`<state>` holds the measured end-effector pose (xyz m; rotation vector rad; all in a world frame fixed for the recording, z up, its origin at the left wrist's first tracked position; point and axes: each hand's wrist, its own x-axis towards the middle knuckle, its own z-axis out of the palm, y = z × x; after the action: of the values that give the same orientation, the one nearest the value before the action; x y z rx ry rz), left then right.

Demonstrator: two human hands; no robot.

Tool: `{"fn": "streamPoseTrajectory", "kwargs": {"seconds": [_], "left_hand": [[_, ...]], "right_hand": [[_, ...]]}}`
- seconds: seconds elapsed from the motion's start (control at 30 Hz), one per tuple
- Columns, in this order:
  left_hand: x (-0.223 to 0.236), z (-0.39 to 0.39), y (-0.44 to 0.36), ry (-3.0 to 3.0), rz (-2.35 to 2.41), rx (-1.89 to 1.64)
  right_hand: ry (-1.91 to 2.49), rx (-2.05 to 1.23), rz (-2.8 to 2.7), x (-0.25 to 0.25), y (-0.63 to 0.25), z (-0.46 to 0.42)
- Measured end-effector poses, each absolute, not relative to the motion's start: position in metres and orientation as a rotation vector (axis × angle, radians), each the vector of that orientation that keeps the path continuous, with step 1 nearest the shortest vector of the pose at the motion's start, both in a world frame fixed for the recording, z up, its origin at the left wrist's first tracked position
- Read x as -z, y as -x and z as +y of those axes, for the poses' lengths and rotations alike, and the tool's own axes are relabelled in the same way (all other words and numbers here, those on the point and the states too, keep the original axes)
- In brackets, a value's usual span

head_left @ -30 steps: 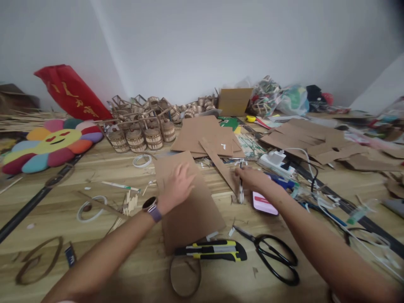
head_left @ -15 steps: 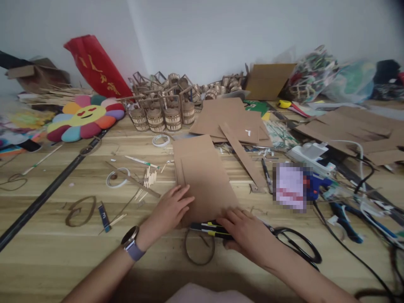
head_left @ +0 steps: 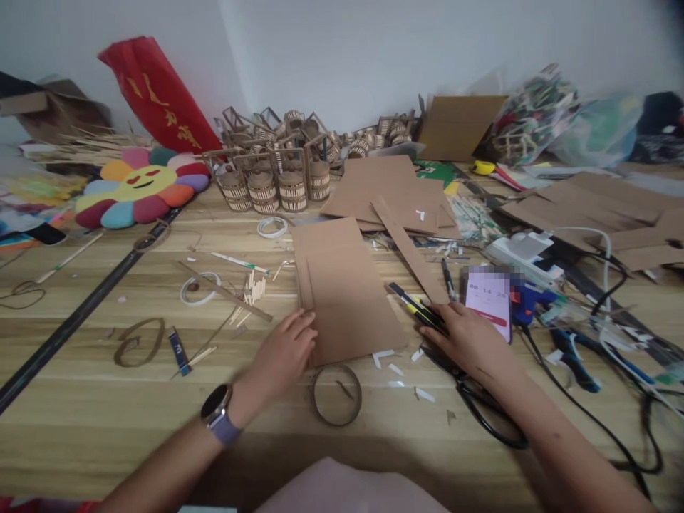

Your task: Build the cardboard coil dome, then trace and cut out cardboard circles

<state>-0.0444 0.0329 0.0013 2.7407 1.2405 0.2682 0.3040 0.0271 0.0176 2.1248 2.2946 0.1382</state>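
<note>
A flat brown cardboard sheet [head_left: 350,299] lies in front of me, with a narrow strip along its left side. My left hand [head_left: 286,349], a watch on its wrist, has its fingers bent together against the sheet's left edge; the thumb is partly hidden. To the right of the sheet, my right hand [head_left: 462,331] is closed over a black and yellow utility knife [head_left: 420,306]. Black scissors [head_left: 494,420] lie under that hand, their handles sticking out toward me. Below the sheet is a thin brown ring [head_left: 315,410].
A phone [head_left: 489,303] and a blue glue gun [head_left: 526,303] lie right of my right hand, near cables and blue-handled pliers [head_left: 580,367]. More cardboard [head_left: 374,189] and several small wooden buckets [head_left: 261,192] stand behind. White scraps [head_left: 395,369], tape rolls [head_left: 200,288] and sticks [head_left: 254,288] are scattered around.
My right hand has moved right, away from the sheet's near edge, carrying the utility knife and shifting the scissors. White scraps now show there. My left fingers have drawn back and closed together.
</note>
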Motion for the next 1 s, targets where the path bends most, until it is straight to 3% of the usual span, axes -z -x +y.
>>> {"fn": "streamPoseTrajectory", "kwargs": {"seconds": [0.27,0.4,0.7,0.87,0.93,1.0], "left_hand": [[-0.008,-0.037,0.012,-2.504,1.282,0.005],[0.005,-0.042,0.012,-2.478,1.264,-0.091],[-0.012,-0.013,0.034,-2.543,1.378,-0.499],[0.007,0.019,0.032,-2.575,1.357,-0.460],[0.018,0.023,0.029,-2.614,1.328,-0.401],[0.027,0.023,0.028,-2.666,1.285,-0.345]], "right_hand": [[-2.047,-0.264,2.455,-0.006,-0.276,0.032],[-1.852,-0.142,2.702,0.003,-0.252,0.021],[-1.917,0.166,2.881,0.011,-0.251,0.016],[-1.957,-0.044,2.822,-0.005,-0.237,-0.006],[-1.762,-0.112,2.912,-0.005,-0.226,-0.022],[-1.312,0.022,3.107,0.002,-0.217,-0.037]]}}
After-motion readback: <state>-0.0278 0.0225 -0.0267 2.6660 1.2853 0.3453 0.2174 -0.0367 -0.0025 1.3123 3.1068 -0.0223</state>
